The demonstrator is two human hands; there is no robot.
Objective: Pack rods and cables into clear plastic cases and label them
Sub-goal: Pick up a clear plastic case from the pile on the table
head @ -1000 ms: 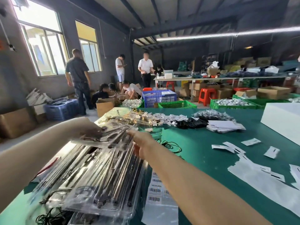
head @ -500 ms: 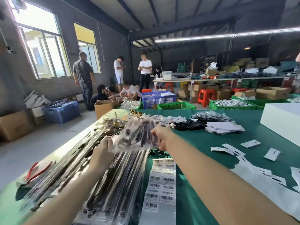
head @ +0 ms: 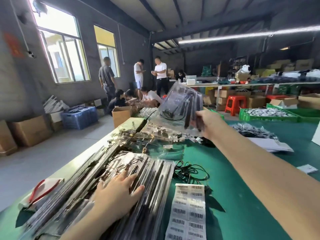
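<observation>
My right hand [head: 207, 124] grips one clear plastic case [head: 180, 103] by its lower corner and holds it up, tilted, above the far part of the green table [head: 242, 196]; dark rods and a coiled cable show inside it. My left hand [head: 117, 193] lies flat with spread fingers on a stack of packed clear cases [head: 152, 172] at the near left. A sheet of barcode labels [head: 187, 212] lies just right of that stack. Loose black cables [head: 190, 170] lie beyond the labels.
Gold-tipped parts and small bags [head: 155, 134] are heaped past the stack. White paper sheets [head: 270, 144] lie at right. Green crates [head: 266, 115], a red stool [head: 235, 104], cardboard boxes and several people [head: 138, 84] fill the floor beyond the table.
My right hand has lifted the clear case up and to the right, away from the stack. My left hand let go of it and came down flat on the stack.
</observation>
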